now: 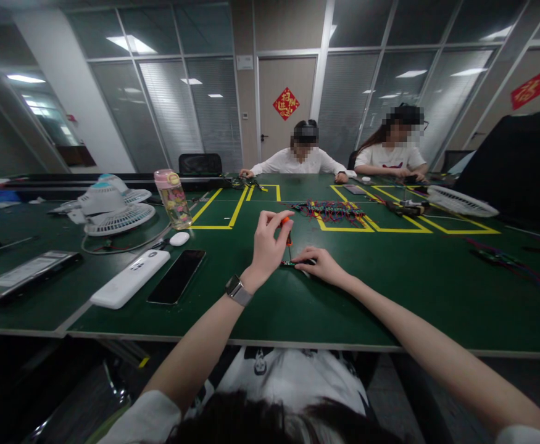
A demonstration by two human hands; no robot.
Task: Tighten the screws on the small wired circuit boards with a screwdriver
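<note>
Green table (297,317) w/ yellow tape (209,227): L hand (270,243) grips screwdriver (289,242), tip at circuit board (287,264); R hand (321,265) at board's edge, can't tell if pinching. Prob. screwdriver-turning step; next needs board steady.

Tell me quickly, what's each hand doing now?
Left hand: closed, holding an orange-handled, thin-shafted screwdriver.
Right hand: at a small green circuit board; whether gripping cannot be told.

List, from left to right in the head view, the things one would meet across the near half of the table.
Flat silver box, white slab-shaped device, black phone, wearer's left hand gripping an orange-handled screwdriver, wearer's right hand, wired circuit board.
</note>
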